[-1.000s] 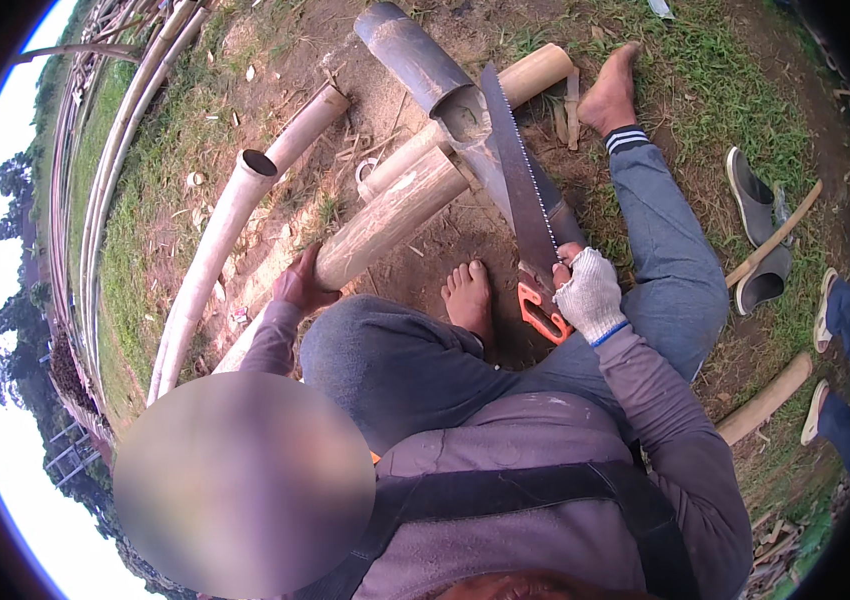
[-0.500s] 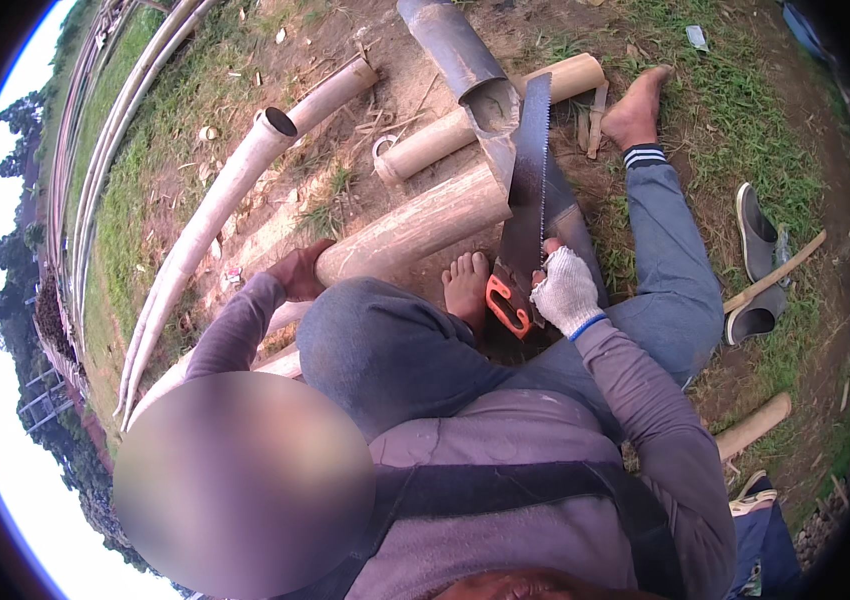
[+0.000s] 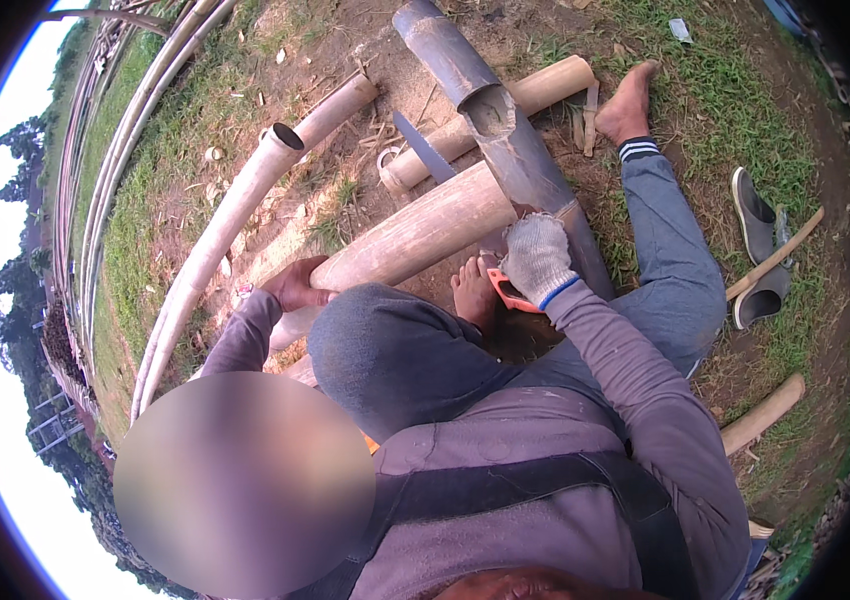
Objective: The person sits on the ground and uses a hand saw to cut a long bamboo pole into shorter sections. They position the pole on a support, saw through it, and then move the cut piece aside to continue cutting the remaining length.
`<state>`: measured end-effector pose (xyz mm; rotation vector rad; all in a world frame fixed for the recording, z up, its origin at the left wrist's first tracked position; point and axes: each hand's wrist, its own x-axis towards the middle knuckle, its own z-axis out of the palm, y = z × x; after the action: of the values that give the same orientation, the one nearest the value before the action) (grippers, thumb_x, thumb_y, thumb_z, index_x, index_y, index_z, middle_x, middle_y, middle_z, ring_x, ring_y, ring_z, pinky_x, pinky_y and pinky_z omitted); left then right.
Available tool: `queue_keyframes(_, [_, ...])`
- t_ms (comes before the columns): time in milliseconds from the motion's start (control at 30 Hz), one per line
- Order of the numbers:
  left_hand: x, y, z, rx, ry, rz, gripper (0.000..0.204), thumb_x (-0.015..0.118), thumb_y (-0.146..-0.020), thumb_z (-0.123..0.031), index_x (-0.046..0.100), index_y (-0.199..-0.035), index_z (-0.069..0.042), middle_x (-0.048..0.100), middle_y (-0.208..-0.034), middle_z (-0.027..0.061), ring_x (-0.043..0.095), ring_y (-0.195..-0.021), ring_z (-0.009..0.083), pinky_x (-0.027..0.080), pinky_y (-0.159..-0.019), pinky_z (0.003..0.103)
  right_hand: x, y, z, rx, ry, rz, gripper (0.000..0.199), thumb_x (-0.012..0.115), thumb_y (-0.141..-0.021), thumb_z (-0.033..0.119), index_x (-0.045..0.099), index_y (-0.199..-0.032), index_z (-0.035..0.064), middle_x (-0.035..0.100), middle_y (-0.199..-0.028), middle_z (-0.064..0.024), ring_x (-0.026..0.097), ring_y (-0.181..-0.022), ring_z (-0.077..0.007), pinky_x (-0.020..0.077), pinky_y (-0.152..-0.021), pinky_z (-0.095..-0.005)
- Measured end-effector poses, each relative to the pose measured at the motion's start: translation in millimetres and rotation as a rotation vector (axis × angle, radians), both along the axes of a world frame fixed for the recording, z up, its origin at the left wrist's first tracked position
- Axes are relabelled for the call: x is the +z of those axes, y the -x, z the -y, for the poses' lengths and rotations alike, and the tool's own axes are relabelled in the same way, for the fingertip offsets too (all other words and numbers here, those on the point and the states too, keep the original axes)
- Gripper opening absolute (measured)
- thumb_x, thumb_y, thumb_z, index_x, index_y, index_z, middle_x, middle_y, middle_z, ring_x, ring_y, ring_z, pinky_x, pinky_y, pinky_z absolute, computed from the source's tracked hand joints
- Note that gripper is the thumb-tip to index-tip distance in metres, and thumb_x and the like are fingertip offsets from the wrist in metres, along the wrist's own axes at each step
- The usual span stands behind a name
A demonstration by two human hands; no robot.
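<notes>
Pushed forward since the earlier frame, the saw (image 3: 425, 147) pokes out beyond the pale log (image 3: 415, 235); gloved right hand (image 3: 537, 258) grips its orange handle; bare left hand (image 3: 295, 285) clasps the log's near end.

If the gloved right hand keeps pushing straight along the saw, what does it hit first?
Probably the pale bamboo log: the right hand grips the orange saw handle right beside its cut end, with the dark bamboo pole just alongside. Depth is unclear.
</notes>
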<state>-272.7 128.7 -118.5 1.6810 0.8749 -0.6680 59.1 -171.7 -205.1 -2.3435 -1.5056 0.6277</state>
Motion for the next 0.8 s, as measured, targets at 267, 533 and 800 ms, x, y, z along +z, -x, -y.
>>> queue_keyframes(267, [0, -22, 7, 0.037, -0.051, -0.008, 0.111, 0.095, -0.066, -0.067, 0.061, -0.145, 0.003, 0.074, -0.128, 0.018, 0.069, -0.123, 0.0295, 0.051, -0.11, 0.041, 15, 57, -36, -0.392, -0.259, -1.556, 0.078, 0.09, -0.088, 0.053, 0.065, -0.137, -0.0022, 0.069, -0.137, -0.0142, 0.063, -0.129, -0.0257, 0.0468, -0.113, -0.0391])
queue_keyframes(533, [21, -202, 15, -0.062, -0.086, 0.125, 0.122, 0.075, -0.078, -0.086, 0.055, -0.15, 0.01, 0.067, -0.138, 0.0312, 0.067, -0.129, 0.04, 0.048, -0.115, 0.044, 38, -69, -73, -0.745, -1.022, -1.811, 0.08, 0.084, -0.088, 0.041, 0.048, -0.151, 0.0059, 0.056, -0.141, -0.0139, 0.058, -0.134, -0.0308, 0.0482, -0.116, -0.0499])
queue_keyframes(800, [80, -196, -11, -0.428, -0.72, 0.38, 0.13, 0.089, -0.067, -0.08, 0.041, -0.162, -0.005, 0.061, -0.151, 0.0256, 0.051, -0.148, 0.0442, 0.041, -0.123, 0.054, 50, -373, -66, -0.964, -1.251, -1.319, 0.071, 0.073, -0.091, 0.054, 0.055, -0.147, 0.0156, 0.064, -0.137, -0.012, 0.063, -0.125, -0.0339, 0.0509, -0.107, -0.0549])
